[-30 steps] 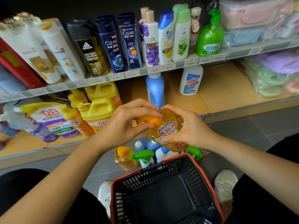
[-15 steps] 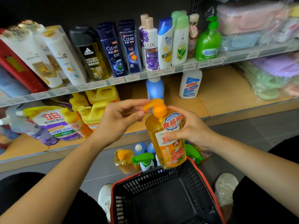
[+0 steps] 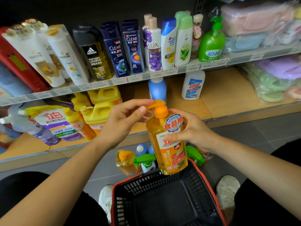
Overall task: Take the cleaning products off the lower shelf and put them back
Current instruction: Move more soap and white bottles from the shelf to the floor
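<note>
An orange pump bottle of dish soap stands upright in the air over the far rim of a black basket. My right hand grips its body from the right, thumb across the label. My left hand pinches the orange pump nozzle at the top. On the lower shelf stand a blue bottle, a white bottle, yellow jugs and a refill pouch. Several bottles stand on the floor beyond the basket.
The upper shelf holds a row of shampoo and soap bottles. Bagged plastic goods fill the right end of both shelves. My shoes flank the basket on the grey tile floor.
The orange bottle has gone from tilted between both hands to upright and slightly higher. My left hand shifted from covering the cap to pinching the pump nozzle.
</note>
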Available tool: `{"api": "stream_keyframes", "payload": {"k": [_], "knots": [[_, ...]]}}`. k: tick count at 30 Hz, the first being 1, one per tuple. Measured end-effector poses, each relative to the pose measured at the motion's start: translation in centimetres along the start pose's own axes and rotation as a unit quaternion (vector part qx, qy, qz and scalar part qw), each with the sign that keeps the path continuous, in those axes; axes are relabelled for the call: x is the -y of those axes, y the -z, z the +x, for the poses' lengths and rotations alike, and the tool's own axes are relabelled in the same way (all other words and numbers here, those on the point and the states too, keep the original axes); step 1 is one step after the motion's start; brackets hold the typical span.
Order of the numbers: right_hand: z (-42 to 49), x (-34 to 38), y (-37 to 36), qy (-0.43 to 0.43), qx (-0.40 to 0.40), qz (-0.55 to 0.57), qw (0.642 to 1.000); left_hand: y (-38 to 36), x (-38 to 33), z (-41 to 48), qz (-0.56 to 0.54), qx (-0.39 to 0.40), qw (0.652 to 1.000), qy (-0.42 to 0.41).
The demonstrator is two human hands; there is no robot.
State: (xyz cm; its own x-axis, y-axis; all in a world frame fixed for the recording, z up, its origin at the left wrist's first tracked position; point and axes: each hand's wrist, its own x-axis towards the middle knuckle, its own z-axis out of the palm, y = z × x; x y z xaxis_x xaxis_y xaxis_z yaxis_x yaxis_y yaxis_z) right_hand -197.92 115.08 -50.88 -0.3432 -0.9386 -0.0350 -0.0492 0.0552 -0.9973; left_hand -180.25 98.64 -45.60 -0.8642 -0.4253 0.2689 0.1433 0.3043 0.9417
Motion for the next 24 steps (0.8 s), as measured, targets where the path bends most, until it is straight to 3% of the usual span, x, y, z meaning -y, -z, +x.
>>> {"api": "stream_keyframes", "payload": {"k": [7,16,24], "knots": [[-0.2,-0.3,-0.5,0.014,0.015,-0.018,1.000,-0.9,0.5,-0.3,0.094,-0.015,0.995,-0.019],[0.1,-0.6,-0.6,0.002,0.025,0.000,1.000,-0.5,0.9,-0.2,0.092,0.030,0.995,0.006],[0.7,0.1,0.0,-0.007,-0.032,0.032,0.999,-0.9,2.8,-0.3,0.022,-0.021,0.996,0.079]]}}
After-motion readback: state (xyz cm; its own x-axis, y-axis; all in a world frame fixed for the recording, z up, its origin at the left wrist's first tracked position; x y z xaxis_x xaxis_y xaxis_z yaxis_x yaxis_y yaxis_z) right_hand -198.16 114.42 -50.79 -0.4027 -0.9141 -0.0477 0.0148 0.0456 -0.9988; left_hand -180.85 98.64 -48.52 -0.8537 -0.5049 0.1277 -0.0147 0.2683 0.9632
